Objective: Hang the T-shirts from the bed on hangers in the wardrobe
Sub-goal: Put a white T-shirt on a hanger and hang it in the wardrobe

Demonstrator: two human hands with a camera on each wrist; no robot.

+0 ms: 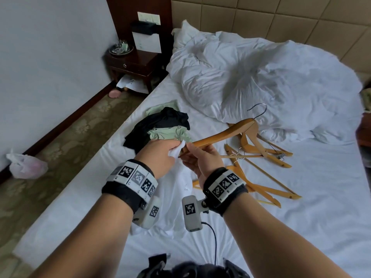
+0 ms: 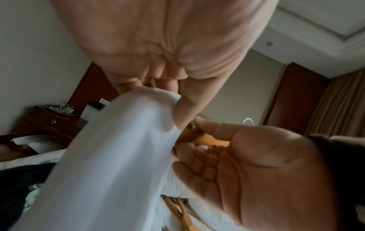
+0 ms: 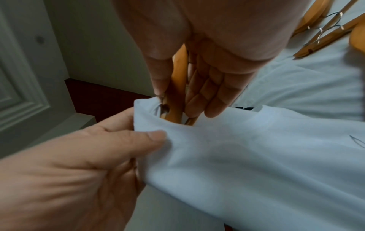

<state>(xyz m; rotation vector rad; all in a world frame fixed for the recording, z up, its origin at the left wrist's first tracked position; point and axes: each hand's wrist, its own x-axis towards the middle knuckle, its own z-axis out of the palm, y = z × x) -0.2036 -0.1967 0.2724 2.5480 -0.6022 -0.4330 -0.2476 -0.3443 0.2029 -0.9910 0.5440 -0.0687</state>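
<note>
My left hand (image 1: pixel 174 147) pinches the collar of a white T-shirt (image 1: pixel 177 187), which hangs down to the bed between my wrists. My right hand (image 1: pixel 190 151) holds one end of a wooden hanger (image 1: pixel 217 135) between thumb and fingers. In the right wrist view that hanger (image 3: pixel 176 87) pokes its end into the neck opening of the white T-shirt (image 3: pixel 237 156), and the left hand (image 3: pixel 150 137) holds the collar open. A black T-shirt (image 1: pixel 160 123) and a pale green T-shirt (image 1: pixel 170 134) lie crumpled on the bed beyond my hands.
Several more wooden hangers (image 1: pixel 259 151) lie spread on the sheet to my right. A rumpled white duvet (image 1: pixel 261 77) covers the head of the bed. A dark nightstand (image 1: pixel 132 64) stands at the far left, with a plastic bag (image 1: pixel 26 165) on the carpet.
</note>
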